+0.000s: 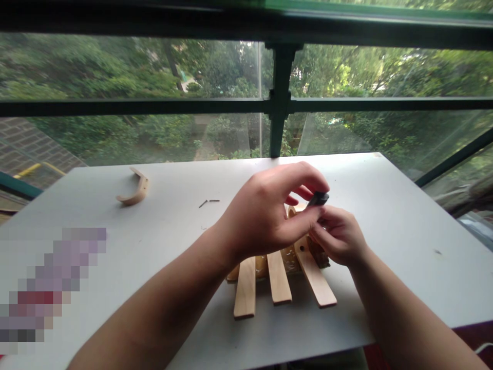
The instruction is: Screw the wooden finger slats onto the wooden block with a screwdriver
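Right, nearest me: three flat wooden slats [279, 280] fan out toward the front edge of the counter [404, 216]. They join at their far ends to a small wooden assembly [304, 252] w/ rounded parts, mostly hidden by the hands. Just above it, the left hand [265, 216] comes in from the left, its fingers [308, 180] pinched together on a small black part [318, 198], held in the air over the assembly. The right hand [339, 236] sits right under it, fingers bunched and touching the part's underside. I can't tell whether they grip the part or the wood behind, since the left hand blocks that.

Risks as I judge them:
- The black part is tiny and held by fingertips only, so a slip would drop it among the slats or off the counter.
- Pressing down could skid the assembly, as nothing pins it.

Further back, approx. mid-counter, two small nails [208, 202] lie loose. A sweep of the left forearm could roll them away. Far left lies a curved wooden piece [133, 189], well apart. Beyond that are the window frame [281, 103] and trees.
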### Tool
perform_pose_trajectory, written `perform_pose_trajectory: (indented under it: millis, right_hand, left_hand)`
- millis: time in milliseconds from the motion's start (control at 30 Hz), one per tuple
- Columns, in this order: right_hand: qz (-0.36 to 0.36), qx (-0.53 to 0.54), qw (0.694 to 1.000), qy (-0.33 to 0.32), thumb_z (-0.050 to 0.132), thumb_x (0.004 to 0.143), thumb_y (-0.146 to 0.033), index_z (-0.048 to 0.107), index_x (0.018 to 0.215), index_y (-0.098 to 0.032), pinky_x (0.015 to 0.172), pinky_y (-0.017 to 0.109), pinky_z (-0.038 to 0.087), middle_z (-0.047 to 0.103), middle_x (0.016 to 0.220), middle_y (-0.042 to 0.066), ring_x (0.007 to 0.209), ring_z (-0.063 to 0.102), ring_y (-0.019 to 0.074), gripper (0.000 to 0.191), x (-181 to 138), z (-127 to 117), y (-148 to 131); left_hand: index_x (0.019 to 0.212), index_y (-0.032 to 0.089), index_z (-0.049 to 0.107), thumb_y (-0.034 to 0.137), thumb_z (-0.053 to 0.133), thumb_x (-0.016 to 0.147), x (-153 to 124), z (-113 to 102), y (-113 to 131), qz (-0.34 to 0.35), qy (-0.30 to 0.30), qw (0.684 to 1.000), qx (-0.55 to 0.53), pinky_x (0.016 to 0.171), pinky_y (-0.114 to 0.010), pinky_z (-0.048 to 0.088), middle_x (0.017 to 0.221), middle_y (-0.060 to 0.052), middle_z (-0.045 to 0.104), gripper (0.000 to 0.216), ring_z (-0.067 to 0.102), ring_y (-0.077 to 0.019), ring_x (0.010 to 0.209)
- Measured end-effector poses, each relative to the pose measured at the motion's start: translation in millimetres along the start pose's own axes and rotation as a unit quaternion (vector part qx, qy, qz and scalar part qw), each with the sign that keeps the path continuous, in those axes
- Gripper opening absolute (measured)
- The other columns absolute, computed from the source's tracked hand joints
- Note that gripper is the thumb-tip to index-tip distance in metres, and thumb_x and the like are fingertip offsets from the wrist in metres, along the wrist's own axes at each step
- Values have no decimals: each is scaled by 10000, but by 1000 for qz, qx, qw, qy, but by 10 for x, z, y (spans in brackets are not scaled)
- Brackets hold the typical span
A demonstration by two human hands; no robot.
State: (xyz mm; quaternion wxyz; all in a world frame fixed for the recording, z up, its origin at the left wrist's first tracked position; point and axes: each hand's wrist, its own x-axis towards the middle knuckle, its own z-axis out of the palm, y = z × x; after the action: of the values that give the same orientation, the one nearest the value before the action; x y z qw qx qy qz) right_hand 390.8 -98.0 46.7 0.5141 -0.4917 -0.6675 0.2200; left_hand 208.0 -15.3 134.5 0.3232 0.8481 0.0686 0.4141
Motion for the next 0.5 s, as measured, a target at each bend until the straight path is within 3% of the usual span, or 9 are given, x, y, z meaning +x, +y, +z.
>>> perform_pose_trajectory:
  millis: [300, 400, 500]
  right_hand:
    - [21, -31, 999, 1, 607, 965, -264, 671, 869, -179, 700, 300, 485, 697, 817, 54, 805, 656, 190, 144, -5, 8, 3]
    - [26, -27, 999, 4, 611, 958, -255, 667, 892, -183, 724, 307, 497, 696, 835, 57, 856, 661, 204, 113, 9, 20, -15]
    - [22, -23, 999, 12, 615, 952, -248, 646, 874, -183, 684, 294, 475, 666, 794, 43, 784, 615, 178, 106, 11, 25, -8]
  left_hand:
    - [1063, 145, 680, 142, 749, 828, 1, 2, -36, 32, 0, 999, 42, 690, -196, 620, 1008, -34, 706, 245, 676, -107, 856]
    - [1069, 155, 671, 156, 787, 819, -3, 14, -53, 31, 11, 999, 40, 707, -190, 637, 1019, -34, 705, 275, 689, -103, 843]
    - [1069, 155, 661, 137, 807, 802, -9, 23, -61, 25, 20, 999, 21, 733, -195, 659, 1034, -37, 711, 305, 707, -97, 811]
